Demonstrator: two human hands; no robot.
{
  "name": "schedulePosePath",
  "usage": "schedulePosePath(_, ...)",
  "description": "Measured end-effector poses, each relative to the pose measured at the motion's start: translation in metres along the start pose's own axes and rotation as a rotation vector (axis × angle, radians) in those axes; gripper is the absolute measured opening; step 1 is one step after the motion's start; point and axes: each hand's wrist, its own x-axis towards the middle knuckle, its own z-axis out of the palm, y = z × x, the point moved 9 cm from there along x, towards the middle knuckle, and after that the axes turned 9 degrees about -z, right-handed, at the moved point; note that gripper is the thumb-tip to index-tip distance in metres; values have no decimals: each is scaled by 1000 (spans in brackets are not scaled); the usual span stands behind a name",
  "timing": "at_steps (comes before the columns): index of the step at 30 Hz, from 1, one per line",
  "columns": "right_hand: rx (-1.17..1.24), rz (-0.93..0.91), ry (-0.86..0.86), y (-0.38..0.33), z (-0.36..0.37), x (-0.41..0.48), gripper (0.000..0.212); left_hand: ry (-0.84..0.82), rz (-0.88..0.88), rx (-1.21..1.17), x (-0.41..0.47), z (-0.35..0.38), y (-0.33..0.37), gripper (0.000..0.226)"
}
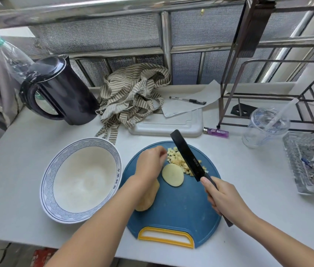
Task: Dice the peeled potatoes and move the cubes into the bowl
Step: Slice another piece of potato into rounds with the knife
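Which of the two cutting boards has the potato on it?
The blue round board with the yellow handle, nearest the person. The white board behind it carries only striped cloth and paper.

Beyond the left fingers (161, 154) and off to their left, a black kettle (61, 89) stands on the desk (17, 180), with a striped cloth (131, 95) heaped beside it. Beyond the right fingers (209, 186) lie a white tray (167, 126), a pen (188, 100) on paper (181, 109) and a purple lighter (215, 132). Off to their right are a plastic cup (264, 130) and a glass dish (310, 170).
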Motion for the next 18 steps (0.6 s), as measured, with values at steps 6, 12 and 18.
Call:
schedulePosePath(6,-28,7,-22,2,4,-2,38,6,-64,-119,-7,-7,-11,36)
schedulePosePath(12,25,24,-65,3,15,-4,45,138,-221,-148,-71,-17,-53,52)
schedulePosePath(18,-150,-115,-176,-11,37,-5,51,95,-417,-320,-89,3,-78,57)
